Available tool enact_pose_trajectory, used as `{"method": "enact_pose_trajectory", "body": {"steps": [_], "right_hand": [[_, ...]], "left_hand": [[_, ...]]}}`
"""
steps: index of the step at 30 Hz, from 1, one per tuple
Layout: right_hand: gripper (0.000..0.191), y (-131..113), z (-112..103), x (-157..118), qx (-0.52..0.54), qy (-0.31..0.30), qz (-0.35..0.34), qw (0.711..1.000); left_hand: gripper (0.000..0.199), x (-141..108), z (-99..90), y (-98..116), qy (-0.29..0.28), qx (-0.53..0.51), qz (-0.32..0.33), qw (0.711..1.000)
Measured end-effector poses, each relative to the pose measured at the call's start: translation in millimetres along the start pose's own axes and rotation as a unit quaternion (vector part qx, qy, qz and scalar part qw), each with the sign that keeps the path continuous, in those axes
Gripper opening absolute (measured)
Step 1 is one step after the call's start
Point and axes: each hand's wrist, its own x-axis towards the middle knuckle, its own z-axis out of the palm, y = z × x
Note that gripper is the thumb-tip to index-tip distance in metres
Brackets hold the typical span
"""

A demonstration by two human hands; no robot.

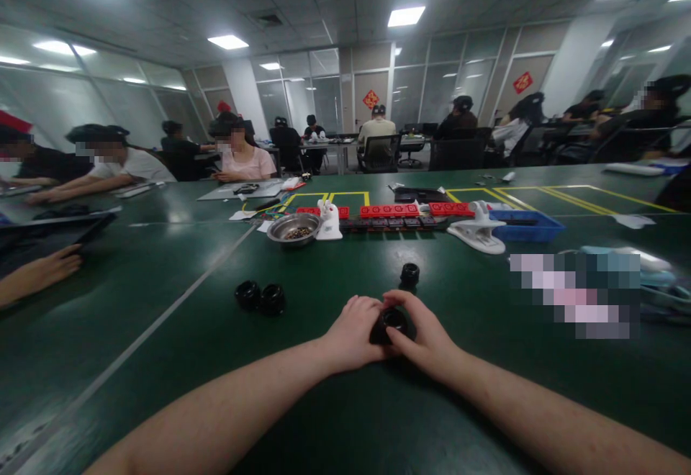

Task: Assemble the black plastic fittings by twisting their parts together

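Note:
Both my hands close around a black round part [393, 319] with an opening in its top, low over the green table. My left hand [356, 332] wraps its left side, the fingers curled toward the far edge. Against the other side, my right hand [424, 337] grips it with thumb and index finger. Just beyond my fingers stands a similar black ring-shaped part [409, 274]. Two more such parts, one black part [248, 295] and its neighbour [272, 298], sit side by side to the left. Their exact kind is unclear.
Farther back are a metal bowl [294, 230] of small pieces, a white clamp stand [329, 222], red strips [389, 210], a white clip [479, 230] and a blue tray [526, 225]. A co-worker's hand [51, 270] rests at the far left. Several people sit around.

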Motion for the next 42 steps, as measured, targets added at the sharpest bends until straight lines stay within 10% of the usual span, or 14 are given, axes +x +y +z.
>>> {"method": "enact_pose_trajectory", "body": {"steps": [42], "right_hand": [[0.044, 1.8, 1.1, -0.9, 0.006, -0.002, -0.026, 1.000]], "left_hand": [[0.058, -0.8, -1.4, 0.6, -0.002, -0.010, 0.002, 1.000]]}}
